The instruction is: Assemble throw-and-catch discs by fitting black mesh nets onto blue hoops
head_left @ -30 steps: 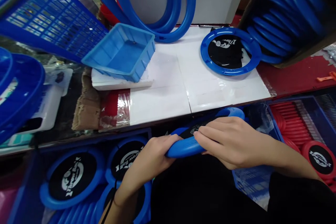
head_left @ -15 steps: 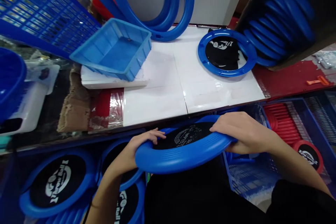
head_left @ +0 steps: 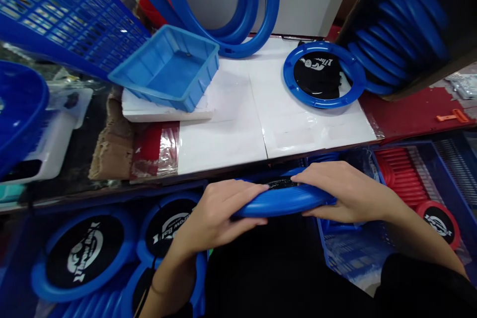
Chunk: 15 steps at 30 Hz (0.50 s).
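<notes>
White board (head_left: 227, 144) covers the middle of your red bench (head_left: 406, 114). You have a blue ring (head_left: 285, 202) up in your hands, just on your side of the board's near edge. It is tipped nearly flat to your eyes, so its black middle (head_left: 282, 183) shows only as a thin strip. Your left hand (head_left: 219, 208) grips the left side of the rim, fingers on top and thumb below. Your right hand (head_left: 337, 189) grips the right side, with fingers on top too.

That ring looks light, maybe hollow, and its fat rim looks stiff, like hard plastic. The rim is smooth, so it may slide a bit if your hands are loose. The black middle looks like thin net, so it is likely soft and bendy. Hold the rim at two far sides, as you do now, and don't tug the net. The place where net meets rim may be the weak part.

At the board's back right lies another ring (head_left: 324, 102) with black cloth (head_left: 316, 77) inside it. A light blue tray (head_left: 169, 77) is at the board's back left. Nearer you than the board, blue discs (head_left: 87, 251) sit off to its left and red rings (head_left: 404, 179) to its right.
</notes>
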{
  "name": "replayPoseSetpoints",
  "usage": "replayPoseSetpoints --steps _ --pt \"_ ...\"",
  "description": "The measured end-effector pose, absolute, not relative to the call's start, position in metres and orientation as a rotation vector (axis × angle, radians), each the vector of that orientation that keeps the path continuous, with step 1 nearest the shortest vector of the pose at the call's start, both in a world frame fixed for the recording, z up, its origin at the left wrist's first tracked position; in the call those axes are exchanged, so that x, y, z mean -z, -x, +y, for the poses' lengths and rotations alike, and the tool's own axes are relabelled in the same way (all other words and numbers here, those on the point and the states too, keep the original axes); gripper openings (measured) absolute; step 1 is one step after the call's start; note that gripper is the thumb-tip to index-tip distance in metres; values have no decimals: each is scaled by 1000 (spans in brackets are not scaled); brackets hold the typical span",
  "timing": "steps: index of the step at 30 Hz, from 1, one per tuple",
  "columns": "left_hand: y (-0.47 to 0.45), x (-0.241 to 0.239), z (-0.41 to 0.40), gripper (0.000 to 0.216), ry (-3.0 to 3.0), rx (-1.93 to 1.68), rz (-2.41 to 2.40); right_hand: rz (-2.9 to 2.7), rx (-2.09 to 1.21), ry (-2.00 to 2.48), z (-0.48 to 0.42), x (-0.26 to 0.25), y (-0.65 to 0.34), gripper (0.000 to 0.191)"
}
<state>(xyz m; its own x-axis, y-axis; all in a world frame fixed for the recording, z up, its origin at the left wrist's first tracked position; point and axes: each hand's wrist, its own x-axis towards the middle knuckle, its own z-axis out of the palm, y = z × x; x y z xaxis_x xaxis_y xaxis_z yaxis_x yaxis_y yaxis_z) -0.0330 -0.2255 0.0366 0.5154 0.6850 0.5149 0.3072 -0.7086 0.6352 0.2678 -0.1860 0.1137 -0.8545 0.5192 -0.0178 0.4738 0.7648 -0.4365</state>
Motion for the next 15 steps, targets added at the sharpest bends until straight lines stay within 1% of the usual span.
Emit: replayPoseSetpoints --steps 3,6,8,10,13,15 --pt "55 -21 -225 40 -2088 -1199 745 -2794 -780 892 -185 -112 -286 45" --pt "66 -17 -228 37 -1986 -1129 773 -2709 -846 888 -187 -106 -294 36" --pt "62 -21 -230 36 -2036 -1016 860 -2684 -863 872 -189 -102 -293 33" --pt "52 -28 -231 41 -2123 -972 891 -2684 -867 864 -190 -99 -289 33" --pt "39 -35 -230 45 -2183 -1019 833 -2690 -882 865 -191 -98 -286 30" --pt "35 -35 -230 43 -2195 -1044 813 -2679 -863 854 -192 -97 -285 35"
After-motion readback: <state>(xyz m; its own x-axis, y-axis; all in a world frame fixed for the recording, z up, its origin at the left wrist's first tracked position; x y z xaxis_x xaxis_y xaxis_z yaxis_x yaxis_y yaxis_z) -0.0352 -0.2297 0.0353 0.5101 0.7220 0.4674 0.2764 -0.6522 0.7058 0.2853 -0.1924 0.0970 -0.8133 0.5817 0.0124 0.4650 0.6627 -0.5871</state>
